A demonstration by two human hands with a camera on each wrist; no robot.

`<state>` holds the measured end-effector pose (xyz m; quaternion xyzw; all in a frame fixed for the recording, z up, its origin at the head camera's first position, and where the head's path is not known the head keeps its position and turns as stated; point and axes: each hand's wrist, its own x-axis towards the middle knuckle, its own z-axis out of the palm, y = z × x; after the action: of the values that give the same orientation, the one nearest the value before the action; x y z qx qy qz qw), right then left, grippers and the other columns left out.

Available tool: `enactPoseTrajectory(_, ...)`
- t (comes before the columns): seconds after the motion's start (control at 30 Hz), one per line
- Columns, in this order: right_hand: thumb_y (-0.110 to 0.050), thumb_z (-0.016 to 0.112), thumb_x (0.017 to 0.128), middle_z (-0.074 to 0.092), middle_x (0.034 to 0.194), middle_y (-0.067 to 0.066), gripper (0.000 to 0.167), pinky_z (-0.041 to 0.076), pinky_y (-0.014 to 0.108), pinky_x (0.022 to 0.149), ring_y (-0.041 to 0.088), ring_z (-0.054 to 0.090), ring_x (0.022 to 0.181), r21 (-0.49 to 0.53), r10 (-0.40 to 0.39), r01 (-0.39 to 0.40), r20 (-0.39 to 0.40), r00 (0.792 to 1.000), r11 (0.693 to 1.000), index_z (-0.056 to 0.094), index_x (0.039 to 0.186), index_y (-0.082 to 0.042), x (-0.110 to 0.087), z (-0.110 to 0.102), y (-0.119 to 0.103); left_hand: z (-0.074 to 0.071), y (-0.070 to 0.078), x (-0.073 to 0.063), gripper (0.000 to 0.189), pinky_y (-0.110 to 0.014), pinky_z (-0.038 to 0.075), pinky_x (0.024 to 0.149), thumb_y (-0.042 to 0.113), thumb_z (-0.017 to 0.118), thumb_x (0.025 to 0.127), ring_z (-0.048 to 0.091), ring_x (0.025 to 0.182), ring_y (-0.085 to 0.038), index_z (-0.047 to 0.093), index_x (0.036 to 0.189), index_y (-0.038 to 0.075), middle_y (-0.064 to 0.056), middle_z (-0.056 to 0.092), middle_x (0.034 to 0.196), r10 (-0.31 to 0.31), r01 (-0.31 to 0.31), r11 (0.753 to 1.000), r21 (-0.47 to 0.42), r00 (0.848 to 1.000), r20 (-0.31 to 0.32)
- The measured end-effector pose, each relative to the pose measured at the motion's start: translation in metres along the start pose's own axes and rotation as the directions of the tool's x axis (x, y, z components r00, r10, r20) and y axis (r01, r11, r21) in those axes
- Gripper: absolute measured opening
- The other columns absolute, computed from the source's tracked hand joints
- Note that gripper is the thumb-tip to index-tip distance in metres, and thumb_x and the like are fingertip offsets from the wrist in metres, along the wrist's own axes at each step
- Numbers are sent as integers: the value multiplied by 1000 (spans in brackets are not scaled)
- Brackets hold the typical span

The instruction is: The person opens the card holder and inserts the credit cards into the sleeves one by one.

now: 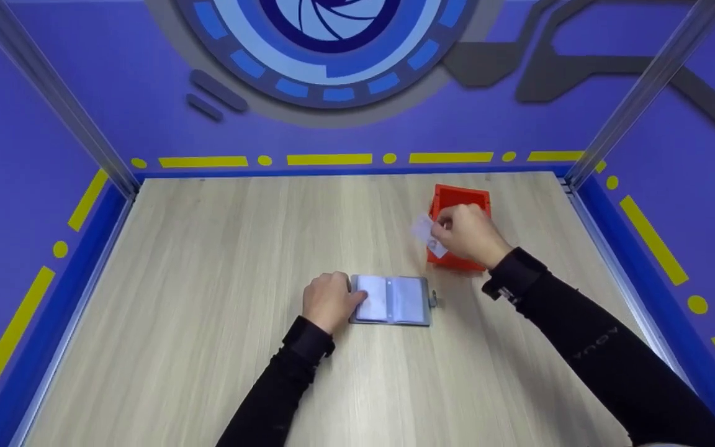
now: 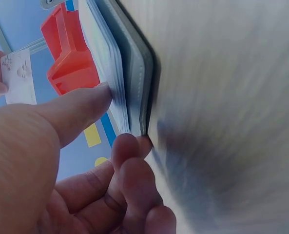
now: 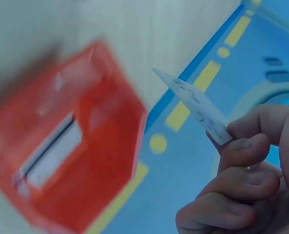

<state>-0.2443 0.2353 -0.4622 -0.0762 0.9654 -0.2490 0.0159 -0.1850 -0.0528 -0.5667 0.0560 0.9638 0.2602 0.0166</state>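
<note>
A small card album (image 1: 408, 300) with clear sleeve pages lies open on the table, its grey cover showing around the pages. My left hand (image 1: 331, 302) holds its left edge, the thumb on the pages and the fingertips at the cover's edge (image 2: 143, 87). Over the red bin (image 1: 457, 267), my right hand (image 1: 466, 233) pinches a thin white card (image 3: 195, 103) between thumb and index finger. Small printed marks show on the card's face in the left wrist view. Inside the bin lies another white piece with a dark edge (image 3: 56, 155).
A metal clasp (image 1: 434, 299) sticks out from the album's right side. The wooden table (image 1: 221, 248) is bordered by blue panels with yellow marks (image 1: 329, 159) at the back and sides. Metal posts (image 1: 637, 93) stand at the back corners.
</note>
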Motion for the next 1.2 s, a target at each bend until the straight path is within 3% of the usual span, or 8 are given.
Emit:
enactPoseTrajectory(0.37,-17,70,102,72,85,7,18,48,31,64,21,61,73,161,-19,-14,202,979,987,84,99,-8,-21,42,-14,0,1,2,38,-39,51,63,44,88,92,61,67,-18,76,79,11,-5,76,79,2,-2,1000,8,1000,4)
enactPoseTrajectory(0.47,-18,68,102,71,86,5,18,47,30,65,20,62,75,181,11,-56,243,970,982,84,99,-9,-23,54,-13,0,1,2,38,-39,51,63,45,88,91,61,67,-18,75,79,11,-4,75,79,3,-3,1000,9,1000,5)
enactPoseTrajectory(0.6,-18,67,102,70,85,3,20,45,30,66,19,61,77,177,62,-115,280,958,977,84,97,-10,-25,68,-9,-1,1,2,39,-37,48,61,45,88,92,59,66,-17,73,77,11,-3,73,77,3,-3,1000,13,1000,5)
enactPoseTrajectory(0.73,-17,68,101,67,81,1,19,44,29,66,17,60,76,152,78,-125,283,956,980,83,94,-8,-27,77,-4,-2,1,2,39,-36,45,60,45,88,92,58,65,-16,72,77,12,-1,71,76,-5,5,1000,8,1000,9)
enactPoseTrajectory(1.03,-21,67,103,60,72,0,23,42,29,62,18,59,71,96,126,-167,337,933,981,75,84,-11,-29,82,-1,-1,1,0,41,-34,40,58,43,89,92,54,63,-16,68,74,12,1,65,72,1,-1,1000,8,1000,-8)
enactPoseTrajectory(1.2,-24,65,103,56,70,-2,26,40,30,62,19,57,70,77,144,-182,348,926,980,71,80,-12,-29,85,-2,-1,-1,-1,39,-35,42,59,42,88,92,56,64,-16,70,75,12,-1,69,74,1,-1,1000,-5,1000,-8)
